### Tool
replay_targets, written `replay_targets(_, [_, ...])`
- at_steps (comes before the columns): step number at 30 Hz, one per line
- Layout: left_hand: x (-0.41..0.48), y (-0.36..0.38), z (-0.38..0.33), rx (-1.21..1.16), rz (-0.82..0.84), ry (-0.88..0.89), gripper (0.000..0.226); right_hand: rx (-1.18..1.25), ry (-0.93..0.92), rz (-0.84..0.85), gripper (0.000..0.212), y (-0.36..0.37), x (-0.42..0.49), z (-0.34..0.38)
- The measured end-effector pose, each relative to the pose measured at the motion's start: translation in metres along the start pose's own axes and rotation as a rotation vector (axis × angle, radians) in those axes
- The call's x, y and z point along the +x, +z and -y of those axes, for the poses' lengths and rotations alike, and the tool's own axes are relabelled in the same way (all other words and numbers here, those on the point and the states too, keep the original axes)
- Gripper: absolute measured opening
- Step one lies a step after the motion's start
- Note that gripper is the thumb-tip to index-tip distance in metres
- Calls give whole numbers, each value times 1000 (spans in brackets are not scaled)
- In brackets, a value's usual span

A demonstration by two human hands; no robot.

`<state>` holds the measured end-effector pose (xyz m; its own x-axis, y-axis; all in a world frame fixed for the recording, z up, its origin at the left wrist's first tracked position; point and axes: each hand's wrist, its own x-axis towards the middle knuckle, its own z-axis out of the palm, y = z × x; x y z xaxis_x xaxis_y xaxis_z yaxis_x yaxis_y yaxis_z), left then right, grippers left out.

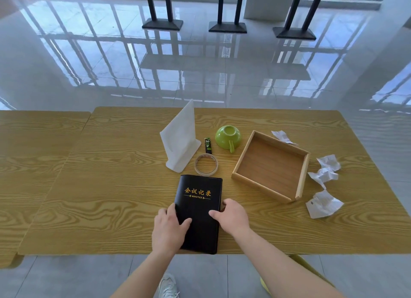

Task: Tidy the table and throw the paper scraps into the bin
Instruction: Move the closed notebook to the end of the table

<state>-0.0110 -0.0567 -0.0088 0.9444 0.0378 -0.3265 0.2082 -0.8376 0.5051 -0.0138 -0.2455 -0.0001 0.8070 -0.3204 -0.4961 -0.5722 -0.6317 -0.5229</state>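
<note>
Left grip (pixel 171 226) holds left edge of black gold-lettered notebook (pixel 199 205), thumb on cover. Right grip (pixel 232 215) pinches right edge. Notebook flat at near edge of wood-grain tabletop (pixel 111 186), long axis pointing away from person. Crumpled white paper scraps (pixel 323 205) lie well to the right, past open wooden tray (pixel 271 166). Right grip nearer, so prob. its job. No bin in view.

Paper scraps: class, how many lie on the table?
4 paper scraps: one beyond the wooden tray's far right corner, two touching each other right of the tray, one off its near right corner. None looks hidden.
</note>
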Motion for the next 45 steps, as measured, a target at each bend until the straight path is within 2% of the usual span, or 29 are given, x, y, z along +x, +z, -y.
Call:
replay_targets(6, [4,5,-5,37,7,-14,73,-54,45,-10,43,17,-3,10])
replay_targets(11, [7,6,-7,97,36,8,83,32,64,-58,42,23,-4,6])
replay_targets(19, [8,6,-7,81,30,1,83,134,48,-81,43,23,-7,1])
replay_targets(25, [4,5,-7,61,47,51,73,154,-22,-120,39,21,-7,0])
replay_targets(34, [-6,8,-23,37,-9,145,70,203,-105,-196,40,1,-13,-13])
replay_targets(45, [-22,24,-86,67,-34,261,72,229,-147,-309,45,-55,-20,-53])
